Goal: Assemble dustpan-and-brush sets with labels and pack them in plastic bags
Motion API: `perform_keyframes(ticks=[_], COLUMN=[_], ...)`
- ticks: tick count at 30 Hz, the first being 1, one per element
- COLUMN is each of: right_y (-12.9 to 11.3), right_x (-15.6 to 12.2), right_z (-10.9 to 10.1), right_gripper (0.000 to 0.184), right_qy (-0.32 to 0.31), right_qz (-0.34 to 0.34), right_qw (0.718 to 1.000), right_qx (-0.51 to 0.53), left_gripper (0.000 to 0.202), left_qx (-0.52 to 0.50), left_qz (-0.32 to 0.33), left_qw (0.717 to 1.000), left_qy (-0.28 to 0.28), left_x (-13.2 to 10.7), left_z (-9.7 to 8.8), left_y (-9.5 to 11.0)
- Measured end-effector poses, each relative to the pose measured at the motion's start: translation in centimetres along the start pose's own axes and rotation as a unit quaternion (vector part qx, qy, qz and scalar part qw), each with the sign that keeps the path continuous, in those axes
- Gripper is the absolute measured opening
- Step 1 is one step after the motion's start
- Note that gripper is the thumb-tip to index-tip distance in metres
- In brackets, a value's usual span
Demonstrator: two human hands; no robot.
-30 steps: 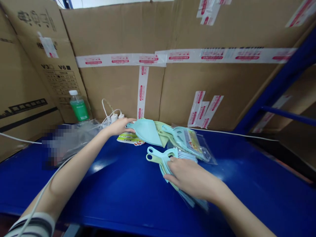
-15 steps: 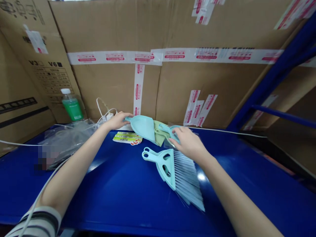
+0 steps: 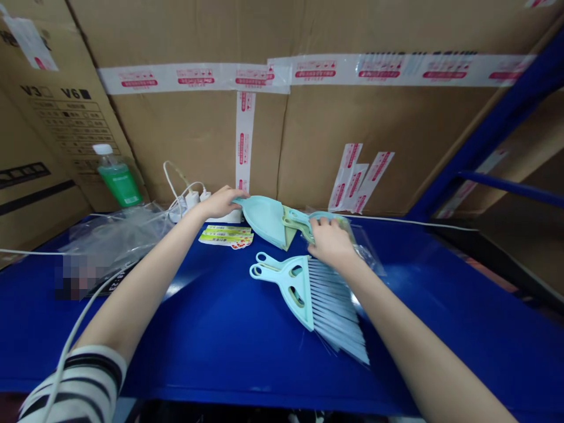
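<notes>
Right hand point(image 3: 331, 239), head view, had settled palm-down over the bagged set point(image 3: 299, 218) at the back of the table point(image 3: 207, 335); in the preceding frame its fingers were spread at that set's near edge. Its fingers were now curled over the set; whether they gripped it could not be told, since the hand itself hid the contact. Left hand point(image 3: 224, 201) remained closed on the handle of the light-blue dustpan point(image 3: 265, 220), with no gap visible in its grasp. A green dustpan point(image 3: 289, 228) lay partly beneath the light-blue one.

In front of both, the light-blue brush point(image 3: 296, 292) lay flat, bristles fanned toward the right forearm. A second loop beside its handle showed another piece stacked with it.

Surroundings: printed cards point(image 3: 227, 236) lay just below the left hand. A white power strip point(image 3: 227, 215) with plugs sat behind the left wrist, partly screened by it. Further left lay clear plastic bags point(image 3: 117, 235), near an upright, leaning bottle point(image 3: 118, 179) of green liquid. Taped cardboard point(image 3: 396, 120) closed the rear; a white cord point(image 3: 65, 352) ran across the striped sleeve point(image 3: 92, 376).
</notes>
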State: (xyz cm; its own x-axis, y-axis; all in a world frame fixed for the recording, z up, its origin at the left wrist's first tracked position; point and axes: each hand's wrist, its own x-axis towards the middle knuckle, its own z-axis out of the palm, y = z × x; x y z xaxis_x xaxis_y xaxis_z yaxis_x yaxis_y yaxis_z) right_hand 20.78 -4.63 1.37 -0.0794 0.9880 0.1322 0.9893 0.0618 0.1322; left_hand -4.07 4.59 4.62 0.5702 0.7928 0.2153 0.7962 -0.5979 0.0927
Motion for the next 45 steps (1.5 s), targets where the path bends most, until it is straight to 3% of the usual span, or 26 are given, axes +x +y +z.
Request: perform_keyframes(ticks=[7,13,17,23,29,34,37,40,45], right_y=[1.5,1.9,1.7,1.2,1.2,3.2,4.6,5.1,3.8], right_x=[0.3,0.1,0.0,-0.1,-0.1,0.4,0.7,0.8,0.5], right_z=[-0.2,-0.5,-0.4,-0.1,0.7,0.5,0.5,0.8,1.0], right_gripper=[0.038,0.036,0.036,0.039,0.040,0.029,0.033,0.028,0.020], right_qy=[-0.006,0.011,0.014,0.026,0.045,0.078,0.098,0.081,0.049], right_qz=[-0.006,-0.005,-0.022,-0.057,-0.095,-0.095,-0.064,-0.051,-0.072], right_qw=[0.999,0.999,0.998,0.997,0.994,0.988,0.985,0.986,0.988], right_qx=[-0.034,-0.050,-0.051,-0.032,0.013,0.093,0.124,0.138,0.131], left_gripper=[0.043,0.048,0.054,0.038,0.049,0.046,0.041,0.037,0.033], left_qx=[0.027,0.067,0.092,0.121,0.156,0.177,0.179,0.178,0.170], left_qz=[0.009,0.001,0.003,0.024,0.018,0.034,0.053,0.070,0.100], left_qw=[0.999,0.997,0.994,0.990,0.988,0.980,0.974,0.969,0.962], left_qy=[-0.034,-0.046,-0.055,-0.064,0.005,0.087,0.125,0.157,0.191], left_x=[2.1,2.7,2.7,2.3,1.0,-0.7,-2.0,-3.7,-7.4], left_z=[1.7,3.1,2.9,2.1,3.0,3.8,4.0,4.1,4.2], left_y=[2.0,2.3,1.8,1.3,2.6,4.7,5.8,6.7,7.7])
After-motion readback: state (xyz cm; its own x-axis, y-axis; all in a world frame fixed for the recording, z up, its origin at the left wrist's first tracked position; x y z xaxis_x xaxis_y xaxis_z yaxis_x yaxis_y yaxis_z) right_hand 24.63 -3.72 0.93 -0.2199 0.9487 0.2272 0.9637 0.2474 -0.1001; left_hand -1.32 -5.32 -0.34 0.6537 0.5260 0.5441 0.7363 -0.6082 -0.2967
